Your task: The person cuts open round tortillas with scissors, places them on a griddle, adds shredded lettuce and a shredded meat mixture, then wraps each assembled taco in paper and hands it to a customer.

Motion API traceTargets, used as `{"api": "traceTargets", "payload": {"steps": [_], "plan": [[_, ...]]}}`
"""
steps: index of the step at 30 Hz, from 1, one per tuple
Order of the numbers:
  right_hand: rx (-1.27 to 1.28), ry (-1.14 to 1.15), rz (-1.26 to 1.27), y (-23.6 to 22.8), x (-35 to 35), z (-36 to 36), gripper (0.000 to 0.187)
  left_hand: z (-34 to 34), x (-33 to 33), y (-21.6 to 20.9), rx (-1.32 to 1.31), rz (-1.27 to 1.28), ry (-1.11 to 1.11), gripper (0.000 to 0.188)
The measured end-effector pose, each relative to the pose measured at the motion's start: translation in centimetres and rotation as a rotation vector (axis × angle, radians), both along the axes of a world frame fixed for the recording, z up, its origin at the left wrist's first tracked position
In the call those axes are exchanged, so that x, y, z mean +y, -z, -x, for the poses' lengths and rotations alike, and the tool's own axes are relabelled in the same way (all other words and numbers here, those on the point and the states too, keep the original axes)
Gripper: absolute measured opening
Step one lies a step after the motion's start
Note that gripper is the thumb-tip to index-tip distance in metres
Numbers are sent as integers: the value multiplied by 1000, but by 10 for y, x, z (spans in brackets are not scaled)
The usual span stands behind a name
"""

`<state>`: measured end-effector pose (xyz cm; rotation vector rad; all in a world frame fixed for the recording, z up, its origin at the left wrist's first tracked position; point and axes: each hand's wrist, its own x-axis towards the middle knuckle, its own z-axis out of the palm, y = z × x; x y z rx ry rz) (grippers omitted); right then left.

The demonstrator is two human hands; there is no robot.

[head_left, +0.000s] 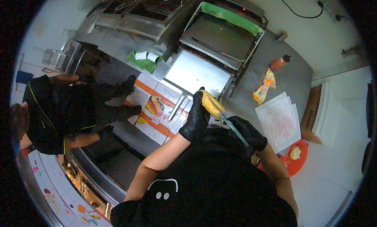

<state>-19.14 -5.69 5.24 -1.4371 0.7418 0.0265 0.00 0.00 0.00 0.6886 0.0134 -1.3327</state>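
In front of my body, my left hand (pixel 197 115), in a black glove, is closed around a long yellow bread roll (pixel 212 104). A slim utensil with a pale blue-green handle (pixel 238 133) is gripped in my gloved right hand (pixel 249 132). The tip of that utensil meets the near end of the roll; whether it is a knife or a spreader I cannot tell. Just beyond my left hand lies a flat silver metal plate (pixel 196 72), with a metal bar handle (pixel 178 106) pointing toward me.
A griddle (pixel 220 38) with a green strip stands behind the plate. To the right are a sauce bottle (pixel 279 63), yellow packet (pixel 265 86), papers (pixel 279 123) and a red bowl (pixel 300 164) with a pale lump. A co-worker (pixel 59 109) in black gloves reaches over a printed orange-white sheet (pixel 151 109).
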Motion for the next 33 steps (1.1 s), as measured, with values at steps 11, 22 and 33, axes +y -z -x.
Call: {"api": "traceTargets", "payload": {"steps": [11,22,33], "plan": [[-84,20,-45,-3,6,-11,37,-37,9,-12,392,-50,252,56],[-115,-111,-177,6,0,-14,45,-23,10,11,-261,-140,97,44],[-27,-166,94,-8,3,-33,33,-44,13,8,29,-33,91,60]]}}
